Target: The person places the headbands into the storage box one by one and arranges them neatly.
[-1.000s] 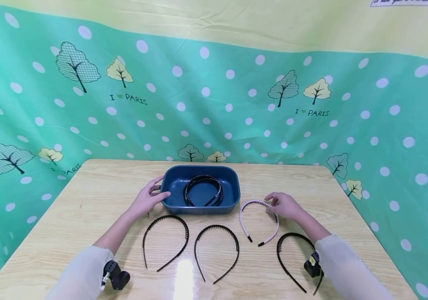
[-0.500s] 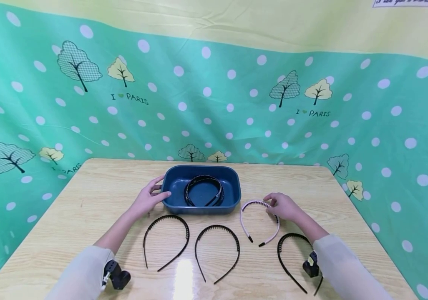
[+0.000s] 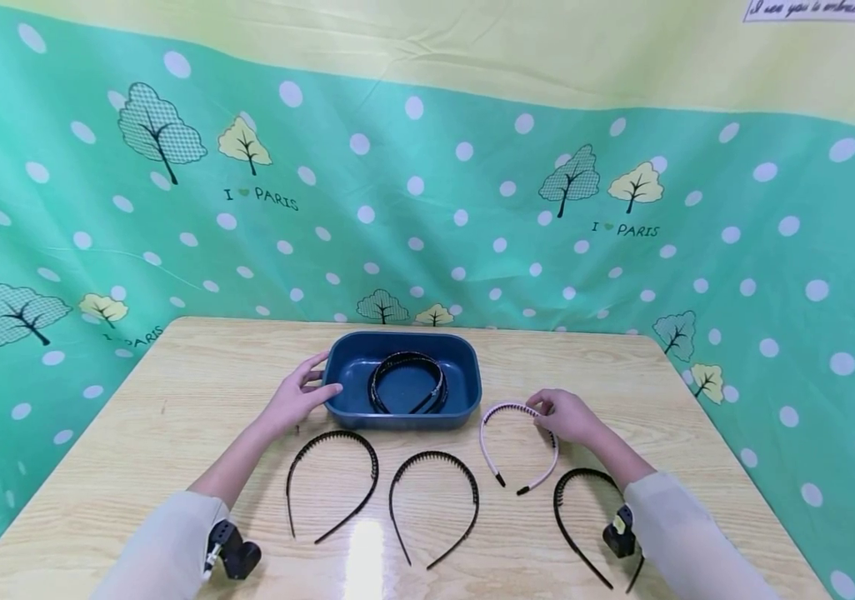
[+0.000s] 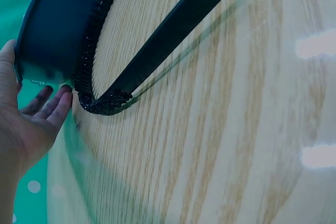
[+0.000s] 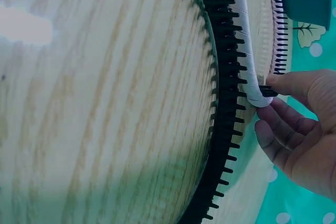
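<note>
My left hand (image 3: 298, 406) grips the left end of a dark blue plastic bin (image 3: 402, 422), thumb over the rim and fingers outside. Coiled inside the bin are black headbands (image 3: 373, 393). At the right, my right hand (image 3: 567, 417) pinches the upper right side of a pale pink toothed headband (image 3: 483, 442). In the right wrist view the thumb meets the teeth of this wrapped headband (image 5: 240, 19), the fingers being on its other side. Its two black-tipped ends point towards me.
Along the front of the wooden table (image 3: 210, 367) lie three black toothed headbands: a left one (image 3: 375, 468), a middle one (image 3: 475, 493) and a right one (image 3: 558, 502), partly under my right forearm. A green dotted cloth (image 3: 427, 217) hangs behind.
My right fingers have closed slightly on the pink headband's upper right side. The left hand and the bin stay in place.
</note>
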### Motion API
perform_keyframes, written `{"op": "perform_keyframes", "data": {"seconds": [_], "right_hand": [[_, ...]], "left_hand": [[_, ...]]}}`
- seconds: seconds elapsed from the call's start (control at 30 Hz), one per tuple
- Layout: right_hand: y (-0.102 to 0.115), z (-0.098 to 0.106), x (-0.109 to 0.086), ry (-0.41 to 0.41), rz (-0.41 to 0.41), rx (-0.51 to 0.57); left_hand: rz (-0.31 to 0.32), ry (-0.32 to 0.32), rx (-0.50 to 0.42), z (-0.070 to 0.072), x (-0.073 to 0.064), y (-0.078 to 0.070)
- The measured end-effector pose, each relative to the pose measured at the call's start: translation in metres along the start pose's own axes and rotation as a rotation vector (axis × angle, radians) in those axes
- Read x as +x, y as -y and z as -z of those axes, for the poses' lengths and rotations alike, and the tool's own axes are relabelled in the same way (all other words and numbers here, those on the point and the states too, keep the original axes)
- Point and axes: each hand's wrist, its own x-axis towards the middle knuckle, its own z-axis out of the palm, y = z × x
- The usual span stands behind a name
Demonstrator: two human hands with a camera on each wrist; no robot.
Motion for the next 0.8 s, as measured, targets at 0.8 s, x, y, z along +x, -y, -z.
{"op": "perform_keyframes", "data": {"seconds": [0.8], "right_hand": [[-0.006,0.011,0.001,-0.066,0.036,0.010]], "left_hand": [[-0.016,-0.015,-0.001,-0.001,-0.001,-0.001]]}}
